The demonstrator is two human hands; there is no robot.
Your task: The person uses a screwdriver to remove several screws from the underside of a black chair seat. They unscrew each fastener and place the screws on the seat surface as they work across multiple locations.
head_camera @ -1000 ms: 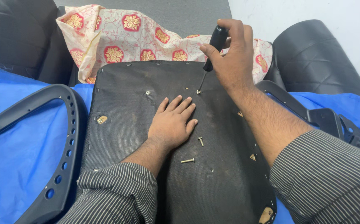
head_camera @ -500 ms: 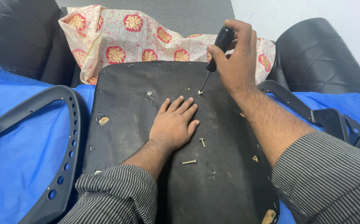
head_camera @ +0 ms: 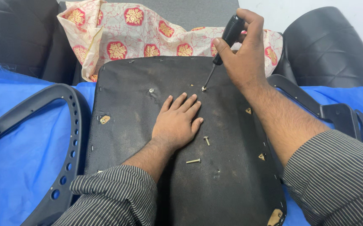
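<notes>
The left hand (head_camera: 176, 123) lies flat, palm down, fingers straight and held close together, pointing toward the far side — the thumb splayed slightly to the right. Its forearm runs back to the near left, in a striped sleeve. The right hand (head_camera: 242, 54) is raised farther off, fingers curled shut in a grip, thumb on the near side. Its forearm slants in from the near right — bare to a pushed-up striped sleeve.
</notes>
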